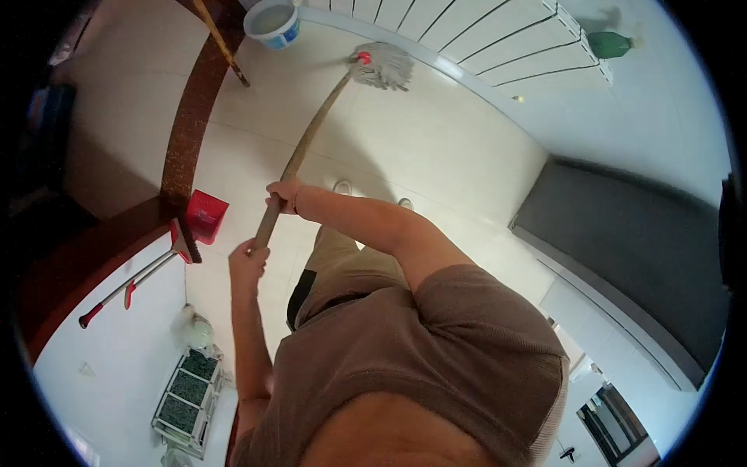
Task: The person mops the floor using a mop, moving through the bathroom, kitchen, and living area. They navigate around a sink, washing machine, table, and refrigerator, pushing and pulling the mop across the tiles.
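Note:
I hold a long wooden mop handle with both hands. My right hand is wrapped around the handle partway along. My left hand is closed on the handle's near end, just below the right hand. The grey string mop head, with a red collar, rests on the pale tiled floor far from me. It lies close to a white slatted panel. My legs and both feet stand on the tiles behind the handle.
A white and blue bucket holding murky water stands left of the mop head. A red dustpan and long-handled tools lean at the left by a dark brown strip. A green bottle is at top right, a small rack at lower left.

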Demonstrator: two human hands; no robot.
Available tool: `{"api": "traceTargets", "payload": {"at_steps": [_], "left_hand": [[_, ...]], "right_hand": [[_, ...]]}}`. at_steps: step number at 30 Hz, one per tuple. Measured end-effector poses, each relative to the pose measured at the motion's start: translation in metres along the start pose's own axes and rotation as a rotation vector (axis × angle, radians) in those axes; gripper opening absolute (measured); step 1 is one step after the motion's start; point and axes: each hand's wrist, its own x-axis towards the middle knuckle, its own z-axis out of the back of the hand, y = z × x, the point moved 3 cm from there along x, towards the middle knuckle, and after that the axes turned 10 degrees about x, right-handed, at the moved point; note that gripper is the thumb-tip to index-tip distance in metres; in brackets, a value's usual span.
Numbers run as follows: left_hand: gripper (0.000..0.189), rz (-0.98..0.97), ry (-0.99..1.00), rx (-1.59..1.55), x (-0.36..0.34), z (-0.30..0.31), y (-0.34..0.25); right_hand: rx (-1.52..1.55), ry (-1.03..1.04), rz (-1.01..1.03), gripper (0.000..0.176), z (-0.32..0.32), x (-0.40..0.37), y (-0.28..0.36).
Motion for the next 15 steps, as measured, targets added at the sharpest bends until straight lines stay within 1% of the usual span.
{"api": "traceTargets", "payload": {"at_steps": [2, 4, 5, 6, 8, 9, 11, 12, 14, 15], "left_hand": [[0.038, 0.035, -0.002, -0.101, 0.0, -0.005, 0.01], [0.035, 0.023, 0.033, -0.241, 0.002, -0.011, 0.014], [0.033, 0.076, 0.004, -0.245, 0.002, -0.015, 0.014], [0.031, 0.051, 0.025, -0.268, 0.005, -0.017, 0.017], [0.03, 0.06, 0.042, -0.245, 0.003, -0.019, 0.014], [0.03, 0.056, 0.04, -0.24, 0.0, -0.02, 0.012], [0.03, 0.078, 0.02, -0.159, -0.008, -0.018, 0.009], [0.03, 0.065, 0.003, -0.168, -0.011, -0.016, 0.006], [0.033, -0.022, 0.087, -0.095, -0.016, -0.015, 0.002], [0.034, -0.128, 0.196, 0.037, -0.024, -0.012, -0.024]], "right_hand": [[-0.05, 0.024, 0.004, 0.016, -0.006, 0.014, -0.004], [-0.209, 0.08, -0.028, 0.019, -0.015, 0.024, -0.004], [-0.281, 0.09, -0.025, 0.019, -0.016, 0.029, -0.001], [-0.278, 0.093, -0.019, 0.019, -0.021, 0.023, 0.002], [-0.399, 0.035, 0.025, 0.018, -0.026, 0.006, 0.009], [-0.395, 0.04, 0.028, 0.018, -0.024, 0.006, 0.007], [-0.362, 0.12, 0.069, 0.015, -0.021, 0.006, 0.001], [-0.376, 0.137, 0.079, 0.015, -0.024, 0.0, 0.003], [-0.342, 0.118, 0.093, 0.016, -0.019, -0.01, 0.005], [-0.261, 0.118, 0.125, 0.015, -0.01, 0.002, 0.008]]}}
